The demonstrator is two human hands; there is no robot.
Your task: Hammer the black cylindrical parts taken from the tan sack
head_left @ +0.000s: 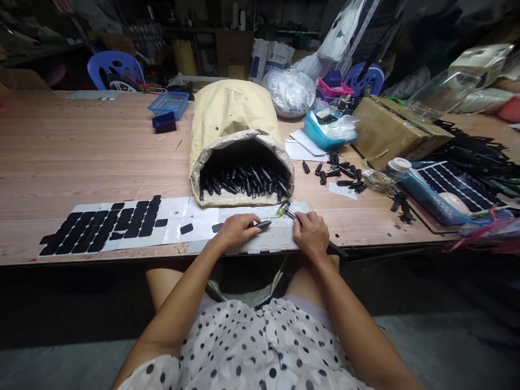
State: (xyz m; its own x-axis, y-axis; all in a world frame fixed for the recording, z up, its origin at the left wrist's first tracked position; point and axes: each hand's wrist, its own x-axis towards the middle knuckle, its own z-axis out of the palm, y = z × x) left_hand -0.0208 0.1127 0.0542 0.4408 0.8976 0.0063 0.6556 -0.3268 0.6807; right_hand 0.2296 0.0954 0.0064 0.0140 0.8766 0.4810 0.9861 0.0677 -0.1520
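Note:
My left hand is closed on a slim black pen-like part, pressing it flat on a white sheet at the table's near edge. My right hand grips a thin tool with a yellow-green tip, its point aimed at the part's end. Just behind both hands lies a tan sack on its side, its mouth open toward me and filled with several similar black parts.
A white backing sheet with several black stickers lies at the left. Loose black parts are scattered right of the sack. A cardboard box, blue trays, a blue basket and solar panels crowd the right and back.

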